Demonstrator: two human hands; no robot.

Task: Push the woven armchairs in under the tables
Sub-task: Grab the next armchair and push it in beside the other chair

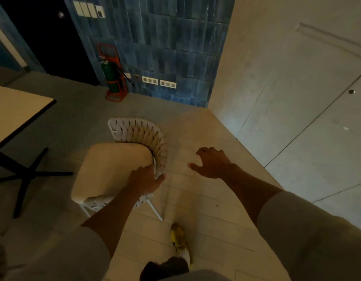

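Work is just starting: the woven armchair (114, 169) sits mid frame, apart from the worktop (17, 110) at the left, not pushed under yet. The left hand (144, 180) grips its woven rim; the right hand (211, 164) hangs spread, holding nothing

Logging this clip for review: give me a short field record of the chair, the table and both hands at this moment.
chair: woven armchair upright on the floor, apart from the table, not yet under it
table: table at left, black cross base
left hand: left hand grips the rim of the chair's woven back
right hand: right hand spread in the air, holds nothing
background: fire extinguisher against the blue tiled wall
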